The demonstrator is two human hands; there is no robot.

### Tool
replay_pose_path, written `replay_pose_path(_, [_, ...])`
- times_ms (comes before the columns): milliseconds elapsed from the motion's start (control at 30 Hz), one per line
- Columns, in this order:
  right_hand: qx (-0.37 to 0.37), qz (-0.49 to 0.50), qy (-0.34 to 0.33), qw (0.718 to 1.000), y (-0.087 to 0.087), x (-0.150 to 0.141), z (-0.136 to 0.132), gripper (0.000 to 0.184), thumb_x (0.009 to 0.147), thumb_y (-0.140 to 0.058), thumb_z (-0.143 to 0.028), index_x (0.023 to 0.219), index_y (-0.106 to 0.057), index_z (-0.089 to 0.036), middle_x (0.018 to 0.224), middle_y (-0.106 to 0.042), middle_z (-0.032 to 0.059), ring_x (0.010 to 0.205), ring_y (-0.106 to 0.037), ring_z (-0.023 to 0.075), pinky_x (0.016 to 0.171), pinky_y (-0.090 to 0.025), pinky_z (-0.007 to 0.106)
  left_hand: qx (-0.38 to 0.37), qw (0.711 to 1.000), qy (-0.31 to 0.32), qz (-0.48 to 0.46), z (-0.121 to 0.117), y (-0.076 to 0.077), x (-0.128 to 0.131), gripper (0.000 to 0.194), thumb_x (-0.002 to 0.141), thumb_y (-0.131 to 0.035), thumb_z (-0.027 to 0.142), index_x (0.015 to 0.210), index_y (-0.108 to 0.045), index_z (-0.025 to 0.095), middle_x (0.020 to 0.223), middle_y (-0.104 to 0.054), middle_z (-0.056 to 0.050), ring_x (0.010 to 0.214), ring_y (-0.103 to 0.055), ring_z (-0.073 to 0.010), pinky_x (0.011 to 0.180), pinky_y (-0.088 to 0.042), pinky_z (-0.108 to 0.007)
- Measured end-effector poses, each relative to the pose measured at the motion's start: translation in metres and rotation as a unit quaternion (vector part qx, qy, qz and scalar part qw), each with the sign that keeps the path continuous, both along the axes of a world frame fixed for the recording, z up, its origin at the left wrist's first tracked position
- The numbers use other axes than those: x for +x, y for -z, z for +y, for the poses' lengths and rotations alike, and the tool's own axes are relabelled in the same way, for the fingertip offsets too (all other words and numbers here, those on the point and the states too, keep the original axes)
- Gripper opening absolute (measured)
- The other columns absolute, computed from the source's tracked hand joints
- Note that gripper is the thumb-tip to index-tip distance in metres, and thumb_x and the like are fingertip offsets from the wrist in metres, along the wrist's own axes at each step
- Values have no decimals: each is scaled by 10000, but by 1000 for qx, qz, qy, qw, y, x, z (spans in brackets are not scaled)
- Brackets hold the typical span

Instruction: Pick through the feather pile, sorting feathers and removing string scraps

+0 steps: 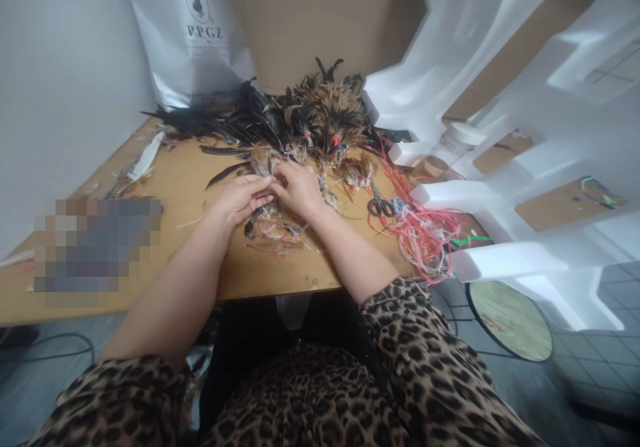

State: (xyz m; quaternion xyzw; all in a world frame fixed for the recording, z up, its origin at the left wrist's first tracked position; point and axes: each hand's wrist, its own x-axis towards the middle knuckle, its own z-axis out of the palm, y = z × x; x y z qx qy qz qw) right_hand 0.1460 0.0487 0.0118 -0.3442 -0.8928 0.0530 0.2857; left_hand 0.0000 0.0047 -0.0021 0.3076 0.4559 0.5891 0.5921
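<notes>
My left hand [244,197] and my right hand [299,188] meet over the middle of the table. Fingertips of both are pinched together at the base of a small brown and grey feather bunch [260,158]. What exactly lies between the fingertips is partly hidden by the fingers. Just behind the hands spreads a large pile of black and brown feathers [335,103]. Below my wrists lie loose feather scraps and thin strands [275,227]. A small brown feather bundle [357,172] rests to the right of my right hand.
Scissors with black handles [381,207] lie right of my hands, beside a tangle of pink and white strings [430,233]. White foam pieces [500,193] crowd the right side. A silvery bag [200,53] stands at the back left. A pixelated patch [97,247] covers something on the left.
</notes>
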Motion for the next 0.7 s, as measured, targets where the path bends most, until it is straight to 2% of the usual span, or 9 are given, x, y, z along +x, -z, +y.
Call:
replay_pose_path(167, [-38, 34, 1, 999, 1, 1, 2, 237, 851, -475, -375, 869, -584, -166, 921, -614, 54, 876, -528, 171, 761, -334, 279, 12, 998, -21, 49, 0, -1, 2, 159, 621, -763, 215, 662, -644, 117, 743, -687, -64, 664, -629, -101, 644, -515, -203])
replay_pose_path(300, [-55, 48, -33, 997, 0, 3, 5, 238, 825, -514, -378, 899, -582, -163, 929, -606, 47, 865, -525, 161, 741, -342, 261, 23, 996, -47, 68, 0, 0, 4, 170, 622, -764, 237, 671, -657, 114, 746, -693, -76, 656, -626, -96, 596, -496, -165])
replay_pose_path(567, [-46, 51, -39, 997, 0, 4, 5, 230, 823, -501, -374, 800, -584, -160, 842, -585, 47, 824, -512, 167, 754, -343, 275, 18, 998, -24, 59, 1, 3, 3, 192, 578, -784, 246, 629, -662, 109, 673, -673, -60, 605, -611, -89, 576, -509, -170])
replay_pose_path(633, [-76, 84, -63, 992, 2, 4, 7, 213, 797, -531, -360, 796, -589, -155, 825, -579, 41, 804, -508, 156, 741, -359, 264, 27, 997, -24, 65, 2, 4, 2, 196, 577, -784, 253, 634, -665, 107, 682, -679, -72, 612, -618, -93, 561, -501, -162])
replay_pose_path(700, [-139, 135, -93, 977, 2, 3, 10, 212, 756, -575, -347, 811, -597, -144, 822, -577, 31, 777, -508, 137, 725, -378, 248, 35, 996, -28, 75, 3, 5, 1, 205, 581, -781, 266, 654, -675, 106, 670, -681, -80, 600, -621, -97, 539, -489, -158])
